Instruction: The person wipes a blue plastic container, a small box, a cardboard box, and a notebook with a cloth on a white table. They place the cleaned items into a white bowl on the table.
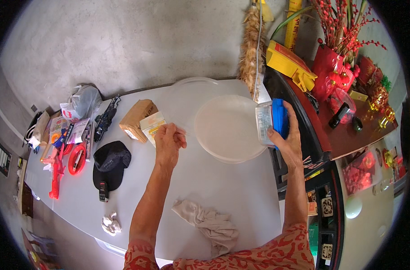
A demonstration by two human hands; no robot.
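Observation:
My right hand [289,143] grips a blue and white package [271,123] with printing on its side, held up at the right edge of the table. My left hand [170,141] is closed, fingers curled together, over the middle of the table. Whatever its fingers pinch is too small or hidden to name. Just behind it stands a small white and yellow box [152,122], beside a brown cardboard box [138,118]. Between my hands lies a large round whitish plastic basin or lid [227,130]. A crumpled beige cloth [209,223] rests near the front edge.
A black cap [111,164], a red tape roll [77,159], a red tool-like object [55,175] and a grey plastic bag [84,102] occupy the left side. A white crumpled cloth [110,223] lies at front left. To the right, a dark cabinet [313,130] bears red decorations [333,72].

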